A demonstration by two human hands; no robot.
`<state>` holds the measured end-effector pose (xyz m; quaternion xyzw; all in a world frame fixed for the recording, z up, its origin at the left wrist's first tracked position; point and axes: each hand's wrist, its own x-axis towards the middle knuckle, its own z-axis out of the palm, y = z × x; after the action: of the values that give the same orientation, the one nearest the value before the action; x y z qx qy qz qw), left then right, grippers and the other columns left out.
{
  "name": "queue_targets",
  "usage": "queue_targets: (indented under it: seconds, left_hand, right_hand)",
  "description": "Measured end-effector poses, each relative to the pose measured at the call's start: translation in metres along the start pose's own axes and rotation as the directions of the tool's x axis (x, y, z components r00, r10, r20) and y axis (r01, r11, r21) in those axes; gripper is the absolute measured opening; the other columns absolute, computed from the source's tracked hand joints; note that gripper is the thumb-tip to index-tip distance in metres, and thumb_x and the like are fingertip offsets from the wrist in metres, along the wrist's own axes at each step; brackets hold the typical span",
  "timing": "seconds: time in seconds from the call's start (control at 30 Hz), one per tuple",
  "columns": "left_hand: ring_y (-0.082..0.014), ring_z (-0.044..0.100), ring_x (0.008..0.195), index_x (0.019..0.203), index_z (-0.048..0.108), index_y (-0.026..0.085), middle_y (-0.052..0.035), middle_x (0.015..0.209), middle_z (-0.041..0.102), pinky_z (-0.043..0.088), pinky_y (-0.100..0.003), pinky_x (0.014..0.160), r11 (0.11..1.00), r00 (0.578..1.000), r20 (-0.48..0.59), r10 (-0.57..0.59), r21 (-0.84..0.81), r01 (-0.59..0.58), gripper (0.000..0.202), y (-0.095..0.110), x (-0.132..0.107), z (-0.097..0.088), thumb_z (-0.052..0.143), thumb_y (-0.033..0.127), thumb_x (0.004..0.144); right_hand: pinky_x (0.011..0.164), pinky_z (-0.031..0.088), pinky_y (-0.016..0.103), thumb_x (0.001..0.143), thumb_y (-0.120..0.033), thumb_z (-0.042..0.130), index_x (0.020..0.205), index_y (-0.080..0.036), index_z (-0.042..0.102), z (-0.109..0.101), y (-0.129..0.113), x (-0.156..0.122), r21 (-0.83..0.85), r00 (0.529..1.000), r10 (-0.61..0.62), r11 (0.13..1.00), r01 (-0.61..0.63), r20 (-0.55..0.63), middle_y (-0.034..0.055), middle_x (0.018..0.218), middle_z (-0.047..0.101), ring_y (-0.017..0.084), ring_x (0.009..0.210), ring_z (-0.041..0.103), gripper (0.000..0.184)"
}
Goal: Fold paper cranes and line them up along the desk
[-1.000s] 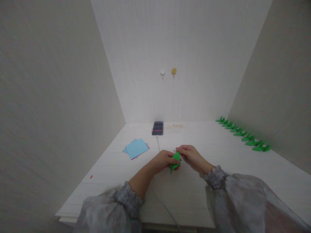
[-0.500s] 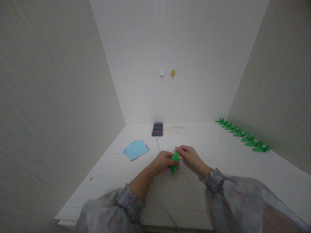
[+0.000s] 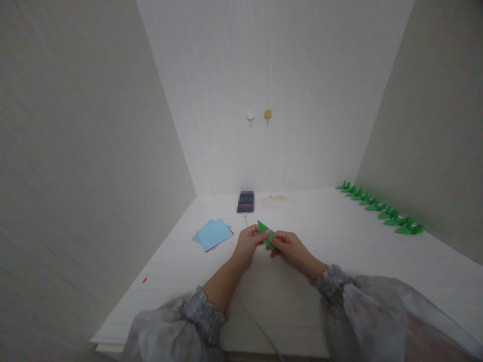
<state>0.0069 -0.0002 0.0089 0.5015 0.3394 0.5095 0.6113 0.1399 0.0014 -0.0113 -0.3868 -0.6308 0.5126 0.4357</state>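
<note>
Between my hands, above the white table, is a small folded piece of green paper (image 3: 263,227), its pointed tip aimed up and to the left. My left hand (image 3: 249,243) pinches it from the left, thumb laid across the front. From the right, my right hand (image 3: 289,245) grips the lower right edge with thumb and fingers. Parts of the paper are covered by my fingers. Along the right wall stands a row of several folded green paper birds (image 3: 409,229).
Square sheets of blue paper (image 3: 214,235), with a red edge showing beneath, lie left of my hands. A phone (image 3: 246,202) stands at the back, its white cable (image 3: 252,317) running toward me. A small orange scrap (image 3: 145,280) lies at the left. Two hooks (image 3: 267,114) are on the back wall.
My right hand, earlier just off the paper's upper tip, now grips its lower right edge. The green paper has been raised slightly and turned, its tip now leaning left.
</note>
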Motion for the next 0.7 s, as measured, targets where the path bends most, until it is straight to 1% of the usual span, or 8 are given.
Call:
queue_targets:
  seconds: [0.07, 0.23, 0.37, 0.5, 0.6, 0.7]
  left_hand:
    - [-0.0084, 0.049, 0.047, 0.066, 0.049, 0.011, -0.0002, 0.057, 0.055, 0.041, -0.024, 0.051, 1.000, 1.000, -0.019, 0.001, -0.023, -0.001, 0.027, -0.0018, 0.0013, -0.0007, 0.062, 0.034, 0.062]
    - [-0.0090, 0.052, 0.055, 0.068, 0.048, 0.012, -0.0004, 0.063, 0.056, 0.042, -0.024, 0.057, 0.997, 0.991, -0.123, 0.047, -0.059, -0.054, 0.027, -0.0050, 0.0031, -0.0036, 0.065, 0.031, 0.060]
    - [-0.0093, 0.051, 0.051, 0.067, 0.048, 0.013, -0.0001, 0.059, 0.055, 0.041, -0.023, 0.053, 0.996, 0.986, -0.153, 0.065, -0.044, -0.073, 0.028, -0.0065, 0.0036, -0.0037, 0.065, 0.033, 0.059]
    - [-0.0090, 0.051, 0.049, 0.069, 0.047, 0.013, 0.0014, 0.056, 0.055, 0.040, -0.022, 0.052, 0.995, 0.972, -0.217, 0.088, -0.035, -0.098, 0.029, -0.0060, 0.0036, -0.0028, 0.067, 0.030, 0.057]
    - [-0.0099, 0.053, 0.050, 0.078, 0.046, 0.014, 0.0020, 0.055, 0.056, 0.040, -0.023, 0.053, 0.992, 0.960, -0.261, 0.101, -0.042, -0.116, 0.035, -0.0035, 0.0025, -0.0024, 0.068, 0.029, 0.056]
    - [-0.0106, 0.054, 0.052, 0.093, 0.045, 0.014, 0.0022, 0.055, 0.057, 0.041, -0.024, 0.055, 0.989, 0.952, -0.284, 0.111, -0.065, -0.135, 0.044, -0.0009, 0.0018, -0.0032, 0.068, 0.029, 0.058]
  right_hand:
    - [0.045, 0.038, 0.023, 0.067, -0.041, 0.056, 0.060, -0.015, 0.054, -0.0001, -0.0011, -0.0005, -0.001, 1.000, 0.005, 1.000, -0.005, -0.003, 0.0003, 0.058, 0.059, 0.010, 0.043, 0.051, 0.027]
    - [0.044, 0.037, 0.021, 0.068, -0.039, 0.055, 0.059, -0.016, 0.052, 0.0001, -0.0031, -0.0013, -0.023, 1.000, 0.030, 0.999, -0.030, 0.005, -0.0001, 0.055, 0.058, 0.009, 0.043, 0.050, 0.026]
    - [0.044, 0.037, 0.021, 0.068, -0.037, 0.054, 0.058, -0.016, 0.049, 0.0005, -0.0038, -0.0013, -0.038, 0.999, 0.035, 0.999, -0.035, 0.012, -0.0003, 0.054, 0.058, 0.009, 0.043, 0.050, 0.024]
    - [0.043, 0.037, 0.020, 0.067, -0.035, 0.054, 0.059, -0.016, 0.049, 0.0023, -0.0070, -0.0027, -0.060, 0.999, 0.045, 0.997, -0.043, 0.029, -0.0007, 0.054, 0.057, 0.009, 0.043, 0.050, 0.022]
    - [0.044, 0.036, 0.021, 0.066, -0.034, 0.055, 0.059, -0.016, 0.049, 0.0034, -0.0086, -0.0031, -0.068, 0.998, 0.056, 0.996, -0.054, 0.024, -0.0011, 0.054, 0.057, 0.009, 0.042, 0.049, 0.021]
    - [0.044, 0.036, 0.021, 0.065, -0.033, 0.056, 0.059, -0.016, 0.050, 0.0022, -0.0075, -0.0020, -0.073, 0.999, 0.044, 0.996, -0.044, -0.010, -0.0020, 0.052, 0.055, 0.009, 0.042, 0.048, 0.019]
